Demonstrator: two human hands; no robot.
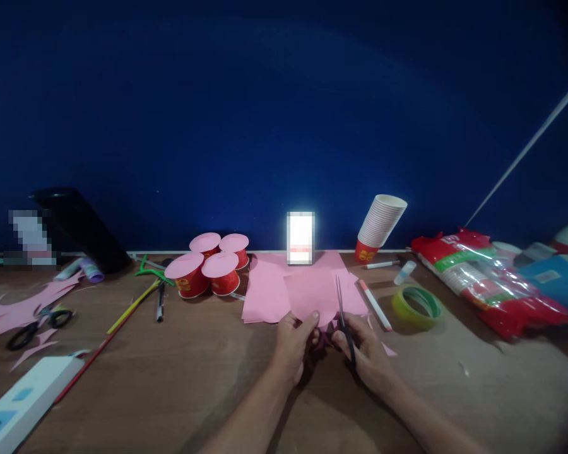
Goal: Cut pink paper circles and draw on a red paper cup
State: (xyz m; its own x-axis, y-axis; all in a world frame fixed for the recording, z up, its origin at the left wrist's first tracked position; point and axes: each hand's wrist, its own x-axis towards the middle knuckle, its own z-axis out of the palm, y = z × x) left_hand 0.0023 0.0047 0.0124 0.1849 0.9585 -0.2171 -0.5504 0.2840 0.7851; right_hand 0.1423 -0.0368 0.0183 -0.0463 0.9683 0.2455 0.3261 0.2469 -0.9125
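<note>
My left hand (297, 340) pinches the near edge of a pink sheet of paper (310, 296), its thumb on top. In my right hand (360, 347) is a pair of scissors (341, 302), fingers around the dark handles and the blades pointing away from me, beside the sheet's right side. Whether the blades touch the paper I cannot tell. Beneath the held sheet lies a stack of pink paper (265, 290). Small pink scraps (389, 349) lie by my right hand.
Several red paper cups (225, 284) topped with pink discs stand left of the stack. A leaning cup stack (382, 221), a marker (375, 306), green tape (416, 308) and a red bag (492, 284) are right. Further left lie other scissors (38, 328) and a power strip (31, 403).
</note>
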